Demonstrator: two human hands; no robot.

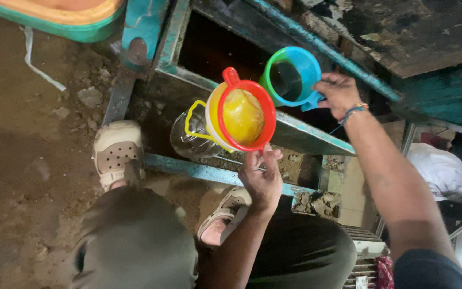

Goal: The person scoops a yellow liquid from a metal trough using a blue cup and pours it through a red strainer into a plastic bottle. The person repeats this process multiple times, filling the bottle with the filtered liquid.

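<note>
Knees in dark trousers (135, 246) fill the bottom of the view, nearest the lens, with two pale perforated sandals (117, 152) planted on the dirt floor (22, 160) just past them.

Left hand (262, 179) rises between the knees; fingers pinched shut on the lower rim of a red-rimmed strainer (244, 115). Strainer tilted toward the camera, mesh coated in yellow. It sits in a yellow-and-white funnel (212, 126), which goes into the mouth of a clear plastic jug (185, 140) with a yellow handle; jug lies tilted against a teal metal frame (295, 134).

Right hand (339, 93) reaches in from the right, cord bracelet at the wrist. Fingers wrapped closed around the handle of a blue mug (292, 75) with a green outer rim, dark liquid inside. Mug held just beside the strainer's upper right edge, apart from it.

Room is tight: frame bars cross behind and under both vessels, and a charred worktop (413, 32) overhangs top right. Open dirt lies to the left. Green and orange basin (60, 18) top left; white sack (445, 171) at far right.
</note>
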